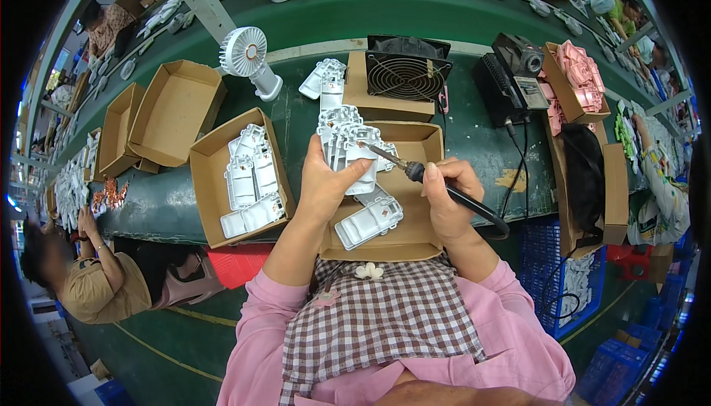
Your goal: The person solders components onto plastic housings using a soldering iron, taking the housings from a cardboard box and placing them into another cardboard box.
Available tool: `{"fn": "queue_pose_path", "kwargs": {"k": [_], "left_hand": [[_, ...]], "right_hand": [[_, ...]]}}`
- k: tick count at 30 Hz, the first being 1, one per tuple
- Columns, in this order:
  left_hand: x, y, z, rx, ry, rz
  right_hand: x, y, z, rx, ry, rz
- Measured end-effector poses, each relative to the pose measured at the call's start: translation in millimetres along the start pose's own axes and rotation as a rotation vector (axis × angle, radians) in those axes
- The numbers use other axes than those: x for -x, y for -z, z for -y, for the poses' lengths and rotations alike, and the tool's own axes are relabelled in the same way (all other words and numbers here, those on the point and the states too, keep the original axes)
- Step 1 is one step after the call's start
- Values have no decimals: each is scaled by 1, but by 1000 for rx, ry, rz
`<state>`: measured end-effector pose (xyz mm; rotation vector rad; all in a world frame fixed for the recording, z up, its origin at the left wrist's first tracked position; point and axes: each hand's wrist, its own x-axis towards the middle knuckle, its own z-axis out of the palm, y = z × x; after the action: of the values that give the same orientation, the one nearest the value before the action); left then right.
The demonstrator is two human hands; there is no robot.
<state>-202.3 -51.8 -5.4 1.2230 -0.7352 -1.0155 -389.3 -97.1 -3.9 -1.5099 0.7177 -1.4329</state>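
My left hand [323, 185] grips a group of white plastic housings [345, 143] with small parts showing inside, its thumb laid across them. In my right hand [453, 202] is a soldering iron [415, 171], held like a pen. The iron's tip points left and reaches the housings beside my left thumb; whether it touches them I cannot tell. Below both hands sits a cardboard tray [424, 249] with a loose white housing [369, 222] lying in it. More white housings [323, 80] lie in a row just beyond my left hand.
Another cardboard tray [280, 184] with housings stands at left, a white handheld fan [244, 54] behind it. Ahead is a black fan unit [407, 72]; a black soldering station [503, 84] stands right. Pink housings [578, 72] fill a far-right box. A co-worker [111, 280] sits at left.
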Motion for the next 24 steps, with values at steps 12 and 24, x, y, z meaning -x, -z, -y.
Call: {"fn": "queue_pose_path", "kwargs": {"k": [12, 24], "left_hand": [[-1, 1, 3, -41, -12, 2], [0, 1, 2, -13, 11, 25]], "right_hand": [[0, -1, -1, 16, 3, 20], [1, 0, -2, -9, 8, 7]]}}
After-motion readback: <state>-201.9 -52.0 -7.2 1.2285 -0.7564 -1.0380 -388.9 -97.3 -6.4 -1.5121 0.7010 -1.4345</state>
